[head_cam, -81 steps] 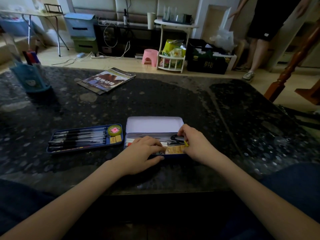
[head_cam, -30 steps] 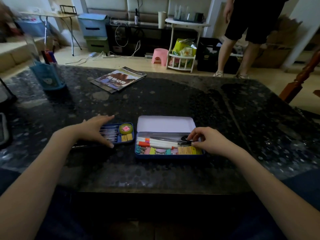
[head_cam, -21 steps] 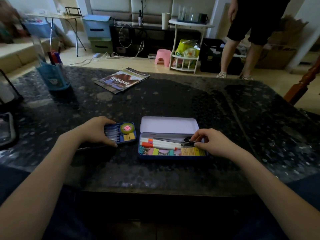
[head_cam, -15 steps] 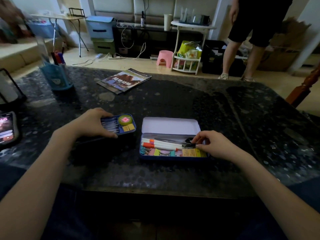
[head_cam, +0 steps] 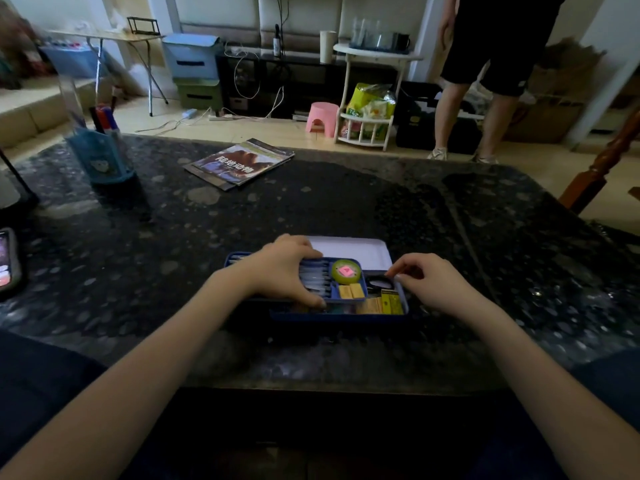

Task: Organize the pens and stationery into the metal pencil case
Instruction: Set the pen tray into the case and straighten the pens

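Hands meet over the metal pencil case (head_cam: 341, 317), which lies open near the table's front edge with its pale lid (head_cam: 353, 250) tipped back. Left of the case, the person's left hand (head_cam: 282, 271) grips the blue pen tray (head_cam: 348, 300), thumb on its near rim and fingers curled over the far one, holding it partly over the case's left end. On that tray lie the pens (head_cam: 313, 277), a green round item (head_cam: 345, 271) and two yellow blocks (head_cam: 351, 291). At the case's right end, the right hand (head_cam: 429, 282) has curled fingertips at the rim; whether they pinch anything I cannot tell. Sorting looks nearly finished: seating the tray and closing the lid remain. Lower-layer contents are mostly hidden; only yellow pieces (head_cam: 391, 302) and a dark loop (head_cam: 378, 282) show.
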Tool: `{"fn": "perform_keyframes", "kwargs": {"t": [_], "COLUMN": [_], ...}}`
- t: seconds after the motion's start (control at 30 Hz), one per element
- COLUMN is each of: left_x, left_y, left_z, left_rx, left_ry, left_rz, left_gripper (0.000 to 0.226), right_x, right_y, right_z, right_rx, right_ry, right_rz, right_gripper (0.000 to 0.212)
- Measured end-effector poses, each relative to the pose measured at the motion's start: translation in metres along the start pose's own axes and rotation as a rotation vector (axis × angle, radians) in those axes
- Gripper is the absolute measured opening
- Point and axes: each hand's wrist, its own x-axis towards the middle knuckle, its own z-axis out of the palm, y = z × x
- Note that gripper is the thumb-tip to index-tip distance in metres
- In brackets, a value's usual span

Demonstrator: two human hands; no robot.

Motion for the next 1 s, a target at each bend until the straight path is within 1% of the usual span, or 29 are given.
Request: {"fn": "perform_keyframes", "kwargs": {"t": [0.1, 0.2, 0.47, 0.6, 0.73, 0.9, 1.0], "left_x": [0.009, 0.014, 0.022, 0.022, 0.019, 0.020, 0.023], "left_y": [0.011, 0.016, 0.033, 0.037, 0.032, 0.035, 0.040], "left_z": [0.009, 0.016, 0.024, 0.019, 0.006, 0.005, 0.012], "left_rx": [-0.005, -0.002, -0.007, -0.037, -0.020, -0.003, -0.002], "left_ry": [0.008, -0.012, -0.005, 0.015, 0.017, 0.001, -0.009], "left_rz": [0.022, 0.029, 0.060, 0.061, 0.066, 0.078, 0.088], "left_gripper": [0.092, 0.094, 0.094, 0.094, 0.093, 0.093, 0.094], "right_x": [0.000, -0.001, 0.001, 0.000, 0.000, 0.002, 0.003], "right_y": [0.003, 0.005, 0.004, 0.004, 0.000, -0.001, 0.002], "right_z": [-0.003, -0.005, -0.004, -0.008, -0.009, 0.006, 0.004], "right_rx": [-0.009, -0.026, -0.033, -0.048, -0.032, -0.050, -0.057], "right_ry": [-0.031, -0.066, -0.047, -0.081, -0.152, -0.129, -0.168], "right_rz": [0.043, 0.068, 0.099, 0.119, 0.143, 0.185, 0.211], "right_gripper": [0.012, 0.011, 0.010, 0.006, 0.012, 0.025, 0.024]}}
